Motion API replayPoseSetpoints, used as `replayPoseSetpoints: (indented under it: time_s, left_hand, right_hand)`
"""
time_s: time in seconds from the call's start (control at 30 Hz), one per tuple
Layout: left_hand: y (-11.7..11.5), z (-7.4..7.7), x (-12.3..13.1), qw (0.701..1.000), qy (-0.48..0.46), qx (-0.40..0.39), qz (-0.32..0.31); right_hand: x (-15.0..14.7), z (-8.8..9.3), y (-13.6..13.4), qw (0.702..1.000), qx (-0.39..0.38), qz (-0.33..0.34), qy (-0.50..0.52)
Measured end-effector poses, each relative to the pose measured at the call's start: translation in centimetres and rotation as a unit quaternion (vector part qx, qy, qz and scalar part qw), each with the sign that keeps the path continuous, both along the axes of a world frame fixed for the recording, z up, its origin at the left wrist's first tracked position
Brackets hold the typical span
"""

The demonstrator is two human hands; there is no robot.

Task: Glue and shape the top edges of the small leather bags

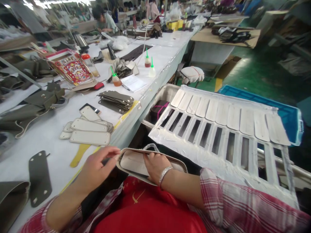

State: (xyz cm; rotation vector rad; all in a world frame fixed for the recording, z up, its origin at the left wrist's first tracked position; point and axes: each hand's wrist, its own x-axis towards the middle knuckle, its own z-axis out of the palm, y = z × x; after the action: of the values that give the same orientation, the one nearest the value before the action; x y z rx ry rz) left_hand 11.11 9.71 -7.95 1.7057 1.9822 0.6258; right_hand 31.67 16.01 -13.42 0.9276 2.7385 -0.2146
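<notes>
A beige bag (181,163) with its mouth facing up is at the front edge of the table, close to my body. Inside it lies a long, round-ended pale panel (133,161). My left hand (98,166) holds the bag's left end, thumb and fingers at the rim. My right hand (156,166) reaches into the bag with fingers bent down on the panel; some fingertips are hidden. A pale loop handle (151,147) rises behind the bag's rim.
Pale panels (89,137) and dark grey panels (116,101) are piled on the table at left. To the right, a slotted white rack (160,134) carries a row of pale strips (221,111) beside a blue crate (290,113). Green-tipped bottles (116,79) stand farther back.
</notes>
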Motion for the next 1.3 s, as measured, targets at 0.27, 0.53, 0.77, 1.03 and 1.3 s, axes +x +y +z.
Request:
replayPoseSetpoints:
  time_s: [0.27, 0.53, 0.77, 1.03, 1.3]
  left_hand:
    - [2.0, -3.4, 6.3, 0.915, 0.134, -0.076, -0.373]
    - [2.3, -4.8, 6.4, 0.849, 0.189, -0.022, -0.492]
    - [4.0, -4.6, 9.0, 0.823, 0.155, -0.015, -0.546]
    - [3.5, -6.2, 6.2, 0.821, 0.165, -0.017, -0.546]
    - [4.3, -4.7, 7.7, 0.823, 0.15, -0.058, -0.545]
  right_hand:
    - [4.9, 3.8, 2.9, 0.971, -0.194, -0.018, 0.138]
    - [14.3, 4.9, 1.1, 0.856, -0.352, -0.358, 0.12]
    - [13.4, 2.3, -0.6, 0.77, -0.49, -0.379, 0.15]
    - [12.8, 1.6, -0.2, 0.724, -0.513, -0.438, 0.143]
    - [12.9, 0.9, -0.1, 0.743, -0.504, -0.398, 0.186]
